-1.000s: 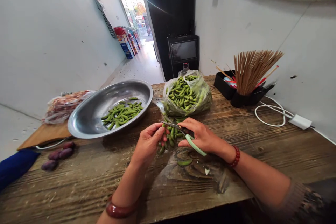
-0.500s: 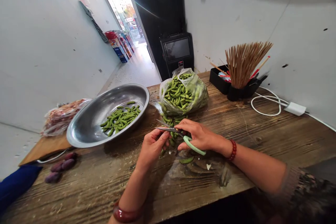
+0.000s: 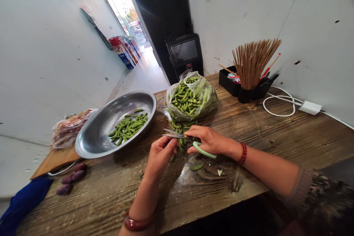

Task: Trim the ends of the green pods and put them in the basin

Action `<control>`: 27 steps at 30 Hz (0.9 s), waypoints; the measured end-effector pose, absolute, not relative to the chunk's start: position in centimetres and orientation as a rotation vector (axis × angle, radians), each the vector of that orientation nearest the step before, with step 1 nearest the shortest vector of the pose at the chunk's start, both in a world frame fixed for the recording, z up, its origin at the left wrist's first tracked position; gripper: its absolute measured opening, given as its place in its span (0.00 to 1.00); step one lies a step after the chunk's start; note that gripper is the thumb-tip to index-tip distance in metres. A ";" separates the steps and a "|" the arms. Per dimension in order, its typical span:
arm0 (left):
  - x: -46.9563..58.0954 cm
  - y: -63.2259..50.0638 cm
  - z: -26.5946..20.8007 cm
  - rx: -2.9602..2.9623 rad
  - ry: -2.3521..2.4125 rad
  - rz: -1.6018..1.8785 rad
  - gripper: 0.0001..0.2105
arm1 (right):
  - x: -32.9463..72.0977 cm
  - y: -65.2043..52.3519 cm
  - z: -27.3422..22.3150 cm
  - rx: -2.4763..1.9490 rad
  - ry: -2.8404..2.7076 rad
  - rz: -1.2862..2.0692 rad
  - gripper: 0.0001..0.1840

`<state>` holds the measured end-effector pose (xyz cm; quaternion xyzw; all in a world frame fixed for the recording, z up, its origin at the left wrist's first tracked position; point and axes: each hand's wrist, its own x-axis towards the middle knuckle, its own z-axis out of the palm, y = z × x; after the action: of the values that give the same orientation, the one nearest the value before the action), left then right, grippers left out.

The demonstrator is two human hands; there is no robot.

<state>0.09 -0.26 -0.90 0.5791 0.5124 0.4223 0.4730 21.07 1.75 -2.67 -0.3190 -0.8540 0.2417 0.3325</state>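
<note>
In my right hand (image 3: 211, 140) is a pair of scissors (image 3: 204, 151) with pale green handles, its blades parted and pointing left. My left hand (image 3: 158, 158) is closed in a pinch just under the blade tips; whatever lies between its fingers is hidden. Loose edamame pods (image 3: 179, 127) are heaped behind the hands, spilling from a clear plastic bag (image 3: 208, 101) full of them. One single pod (image 3: 197, 167) lies on the wood below the scissors. To the left, a wide steel basin (image 3: 91, 138) holds more pods on its bottom.
The wooden table (image 3: 116, 195) also bears purple tubers (image 3: 73, 177), a bagged reddish food (image 3: 69, 129) on a board, and a blue cloth (image 3: 30, 199). At the right back are a black holder with thin sticks (image 3: 254, 66) and a white cable with adapter (image 3: 310, 107).
The scissor blades have opened wider. The hands stay almost in place, and the view has shifted slightly, so the basin and tubers appear a little further right.
</note>
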 end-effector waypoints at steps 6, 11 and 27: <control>-0.5 0.3 -1.3 1.556 1.263 1.145 0.08 | 21.1 2.0 -2.9 -0.866 -2.186 0.629 0.22; -0.7 0.5 -1.4 1.262 1.217 1.208 0.10 | 20.9 2.5 -3.8 -0.935 -2.051 0.593 0.22; -0.1 0.2 -1.3 0.855 0.947 1.222 0.13 | 20.8 1.2 -3.2 -0.894 -2.200 0.575 0.29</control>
<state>-0.10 0.25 -1.26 0.3739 0.4142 0.5344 0.6348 20.78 1.19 -3.20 -0.3440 -0.8460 0.2212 0.3421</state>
